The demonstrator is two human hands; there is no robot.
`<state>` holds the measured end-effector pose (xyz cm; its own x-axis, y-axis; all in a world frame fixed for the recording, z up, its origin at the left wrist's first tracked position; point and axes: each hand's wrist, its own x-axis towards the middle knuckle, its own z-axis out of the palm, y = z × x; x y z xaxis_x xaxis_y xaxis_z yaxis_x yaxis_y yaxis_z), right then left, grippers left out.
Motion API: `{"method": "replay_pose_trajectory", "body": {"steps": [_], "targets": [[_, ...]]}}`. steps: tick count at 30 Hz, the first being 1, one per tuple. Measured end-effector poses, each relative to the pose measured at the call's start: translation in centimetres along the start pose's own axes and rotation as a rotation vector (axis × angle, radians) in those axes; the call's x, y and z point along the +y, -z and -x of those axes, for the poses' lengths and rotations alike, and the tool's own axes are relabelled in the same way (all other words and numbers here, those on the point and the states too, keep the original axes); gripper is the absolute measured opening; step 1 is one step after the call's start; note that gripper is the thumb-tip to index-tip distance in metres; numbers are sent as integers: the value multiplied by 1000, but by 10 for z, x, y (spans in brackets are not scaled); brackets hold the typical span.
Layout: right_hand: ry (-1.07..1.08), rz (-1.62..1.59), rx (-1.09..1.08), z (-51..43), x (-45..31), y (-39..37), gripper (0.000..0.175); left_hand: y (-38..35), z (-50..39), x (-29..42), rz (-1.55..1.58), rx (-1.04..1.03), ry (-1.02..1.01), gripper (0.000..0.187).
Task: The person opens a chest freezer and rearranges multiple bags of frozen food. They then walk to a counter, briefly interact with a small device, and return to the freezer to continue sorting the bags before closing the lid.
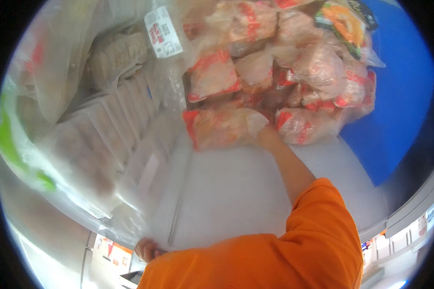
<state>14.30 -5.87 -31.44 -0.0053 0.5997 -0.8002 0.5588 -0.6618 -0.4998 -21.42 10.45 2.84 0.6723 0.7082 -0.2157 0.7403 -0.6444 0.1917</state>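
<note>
My right hand (259, 124) reaches into a chest freezer and touches the right end of a clear bag of frozen food (222, 126) with a red edge. Its fingers are hidden or blurred at the whitish plastic, so the grip is unclear. Another red-printed bag (305, 126) lies just right of my wrist. At the lower left, my left hand (147, 249) is at the freezer's near rim with its fingers curled, beside clear plastic wrap (124, 220). Whether it grips anything cannot be told.
Red-printed bags of frozen pieces (213, 74) are heaped behind my right hand. Flat packs (108, 119) stand in a row at the left, near a white label (163, 31). A colourful food packet (341, 23) lies at the upper right, beside a blue panel (398, 97).
</note>
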Motion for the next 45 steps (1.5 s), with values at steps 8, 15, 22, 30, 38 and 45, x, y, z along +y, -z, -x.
{"method": "replay_pose_trajectory", "body": {"steps": [8,15,22,30,38,45], "targets": [[-182,145,-128,-5,31,83,29,4,5,-12,43,-18,-38,26],[191,515,946,-106,58,114,27,-4,2,-8,-32,40,-49,40],[-113,483,338,-131,45,101,24,-1,-3,1,4,17,-17,38],[284,438,339,-20,33,80,18,-5,-6,10,-12,49,28,40],[404,235,218,51,5,66,7,-6,-10,16,-48,73,52,39],[365,254,341,60,-7,59,4,1,-9,15,-57,-24,52,36]]}}
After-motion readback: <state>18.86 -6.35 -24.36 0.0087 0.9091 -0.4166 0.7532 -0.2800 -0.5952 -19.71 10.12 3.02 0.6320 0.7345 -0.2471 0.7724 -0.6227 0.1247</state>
